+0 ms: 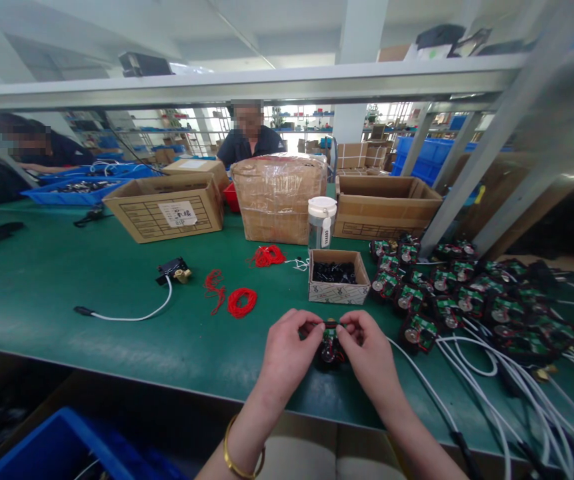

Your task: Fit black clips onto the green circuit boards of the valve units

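In front of me on the green bench is a small black device with a green circuit board (331, 352) and a round metal part on it. My left hand (287, 350) and my right hand (371, 353) meet over its far edge, thumbs and forefingers pinched. Between the fingertips runs a short dark strip (331, 325); whether it is loose or part of the device I cannot tell. Just beyond my hands stands a small carton (339, 293) of black pieces. Similar devices (419, 331) with white cables are heaped to the right.
Red cord coils (242, 303) lie left of the carton. Further left is a black unit (173, 270) with a brass fitting and white cable. A lidded cup (322, 223) and cardboard boxes (279, 200) line the back. Metal shelf posts (449, 213) rise at right. Two people sit beyond.
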{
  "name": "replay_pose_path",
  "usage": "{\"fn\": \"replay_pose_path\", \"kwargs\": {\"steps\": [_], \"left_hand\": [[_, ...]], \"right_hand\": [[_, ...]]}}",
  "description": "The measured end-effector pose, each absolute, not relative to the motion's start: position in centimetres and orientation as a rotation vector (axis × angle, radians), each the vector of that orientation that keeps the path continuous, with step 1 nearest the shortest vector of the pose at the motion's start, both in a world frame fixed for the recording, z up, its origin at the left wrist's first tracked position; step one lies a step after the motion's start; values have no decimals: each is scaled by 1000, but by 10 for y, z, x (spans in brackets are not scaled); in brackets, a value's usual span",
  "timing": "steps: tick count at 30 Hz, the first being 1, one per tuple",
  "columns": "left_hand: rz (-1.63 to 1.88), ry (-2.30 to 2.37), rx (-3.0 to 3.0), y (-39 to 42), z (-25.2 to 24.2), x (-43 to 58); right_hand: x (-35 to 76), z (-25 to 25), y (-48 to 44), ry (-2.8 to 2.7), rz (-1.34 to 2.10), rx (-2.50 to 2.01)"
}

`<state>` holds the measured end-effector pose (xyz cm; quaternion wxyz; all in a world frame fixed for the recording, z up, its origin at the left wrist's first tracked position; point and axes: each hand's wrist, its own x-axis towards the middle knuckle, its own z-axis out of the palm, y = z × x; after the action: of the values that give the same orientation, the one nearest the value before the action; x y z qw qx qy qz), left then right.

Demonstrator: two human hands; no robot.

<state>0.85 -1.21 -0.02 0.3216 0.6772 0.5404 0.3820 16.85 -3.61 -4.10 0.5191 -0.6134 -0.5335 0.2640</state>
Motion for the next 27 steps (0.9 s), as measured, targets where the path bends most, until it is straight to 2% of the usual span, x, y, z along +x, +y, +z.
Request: {"fn": "replay_pose_path", "kwargs": {"steps": [27], "left_hand": [[1001,1375,1768,-8,-1,8]], "right_hand": [[170,-42,-31,-1336,616,-1474]]}}
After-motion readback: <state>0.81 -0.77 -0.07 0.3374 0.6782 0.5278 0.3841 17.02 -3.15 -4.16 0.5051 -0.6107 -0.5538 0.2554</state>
